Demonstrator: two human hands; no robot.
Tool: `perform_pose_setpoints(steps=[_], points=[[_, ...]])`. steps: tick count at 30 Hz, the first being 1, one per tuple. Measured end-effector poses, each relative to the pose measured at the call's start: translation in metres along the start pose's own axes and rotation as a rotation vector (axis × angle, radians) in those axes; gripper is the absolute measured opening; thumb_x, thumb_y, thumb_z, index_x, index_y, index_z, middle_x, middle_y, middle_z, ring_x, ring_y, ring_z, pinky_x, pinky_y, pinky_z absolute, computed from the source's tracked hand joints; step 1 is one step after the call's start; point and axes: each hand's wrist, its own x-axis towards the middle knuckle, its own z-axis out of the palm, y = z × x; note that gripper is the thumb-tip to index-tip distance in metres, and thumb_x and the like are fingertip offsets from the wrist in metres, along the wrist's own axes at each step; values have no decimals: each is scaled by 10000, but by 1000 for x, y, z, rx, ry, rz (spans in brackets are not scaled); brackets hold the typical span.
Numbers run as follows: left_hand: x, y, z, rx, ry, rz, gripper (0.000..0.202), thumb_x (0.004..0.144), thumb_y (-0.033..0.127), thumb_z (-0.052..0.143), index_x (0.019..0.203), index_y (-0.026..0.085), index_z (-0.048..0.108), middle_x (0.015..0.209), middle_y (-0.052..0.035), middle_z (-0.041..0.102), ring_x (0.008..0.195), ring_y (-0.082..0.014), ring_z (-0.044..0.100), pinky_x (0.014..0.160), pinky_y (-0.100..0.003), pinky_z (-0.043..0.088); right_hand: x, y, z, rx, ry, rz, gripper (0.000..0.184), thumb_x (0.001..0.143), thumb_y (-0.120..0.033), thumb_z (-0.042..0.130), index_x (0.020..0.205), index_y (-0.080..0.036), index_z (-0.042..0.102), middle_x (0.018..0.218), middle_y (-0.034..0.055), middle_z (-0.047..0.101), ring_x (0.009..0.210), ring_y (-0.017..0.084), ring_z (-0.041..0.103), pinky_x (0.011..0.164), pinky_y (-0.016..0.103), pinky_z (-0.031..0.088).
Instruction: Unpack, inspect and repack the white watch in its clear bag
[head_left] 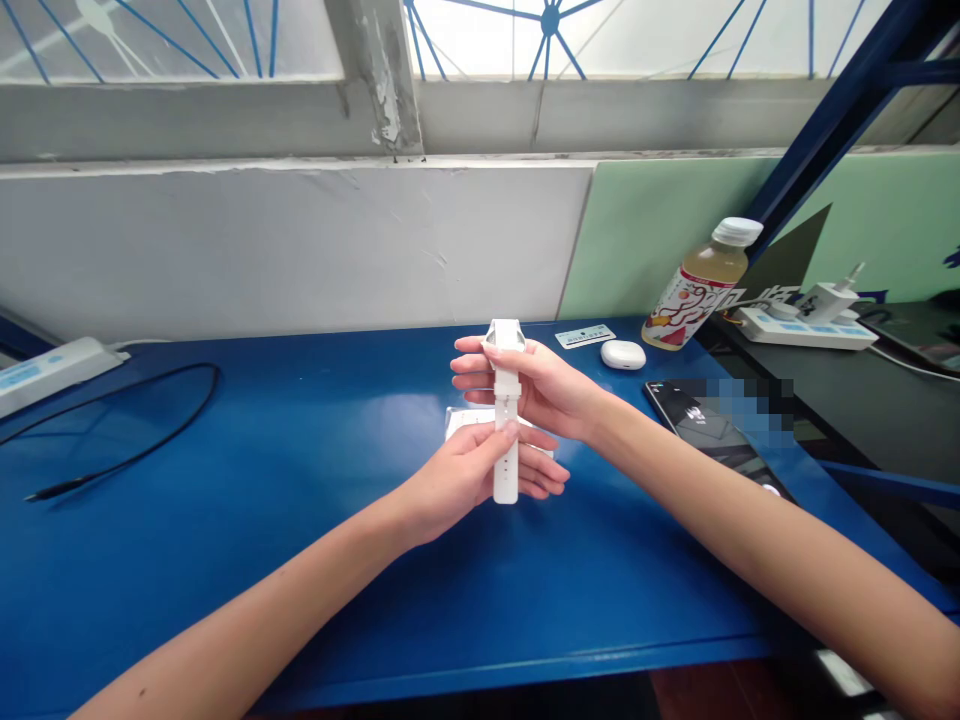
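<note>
A white watch with a white strap (506, 400) is held upright above the blue table (262, 470), its body at the top and the strap hanging down. My right hand (544, 385) grips its upper part, fingers wrapped behind the body. My left hand (465, 470) holds the lower strap, thumb pressed on the front and fingers behind. A small white packet (459, 418) lies on the table just behind my hands.
A black cable (142, 430) and a white power strip (52, 368) lie at the left. At the right are a white earbud case (622, 354), a drink bottle (701, 285), a black phone (705, 425), a small card (585, 336) and another power strip (806, 328).
</note>
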Motion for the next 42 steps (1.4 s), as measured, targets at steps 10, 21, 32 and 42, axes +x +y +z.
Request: perform_pose_setpoints(steps=[10,21,32,42], points=[[-2,4,2,-60,-131,9,703,829,687,603,1226,106,617,1085,-191,713,939,-286,698,844,-391,520,5,-19,-6,236,226,-151,268,978,-290,424,992,-148,650,682,-13,592,495,82,476,502,204,460],[-2,15,-3,114,247,264,397,899,392,679,1186,129,605,1232,-164,650,995,-268,690,839,-364,540,0,-12,9,-174,218,-288,192,820,-354,722,929,-202,677,769,-1,644,751,146,643,690,278,547],[-7,17,2,478,140,251,246,933,351,606,822,150,693,788,-65,718,813,-213,675,817,-325,513,-10,-5,20,-524,119,-221,230,847,-452,676,964,-255,691,743,2,699,501,126,574,438,247,428],[-2,10,3,314,129,135,252,917,359,636,978,117,675,951,-122,737,826,-229,711,787,-353,560,-6,-1,17,-340,155,-143,233,878,-419,652,984,-214,680,775,28,731,699,179,723,490,224,541]])
